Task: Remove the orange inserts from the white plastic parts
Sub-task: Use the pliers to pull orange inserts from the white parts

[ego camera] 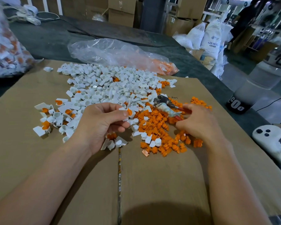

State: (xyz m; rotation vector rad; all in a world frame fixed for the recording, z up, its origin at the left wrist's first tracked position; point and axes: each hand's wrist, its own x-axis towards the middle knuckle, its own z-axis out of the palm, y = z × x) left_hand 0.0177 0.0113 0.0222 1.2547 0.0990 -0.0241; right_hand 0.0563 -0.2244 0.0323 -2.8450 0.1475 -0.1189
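A dark tabletop (55,38) carries a flattened cardboard sheet (152,184) that fills the near scene; at its far edge lies a crumpled clear bag (112,51) with orange pieces in its right end; a broad heap of white plastic parts (107,83) spreads over the far left of the cardboard; loose orange inserts (159,127) are piled just to its right; the right hand (199,122) curls round the red handles of pliers (165,104) lying on that orange pile; the left hand (101,124), palm up, pinches one white part (122,109) between thumb and fingertips, its orange insert (129,112) showing at the right.
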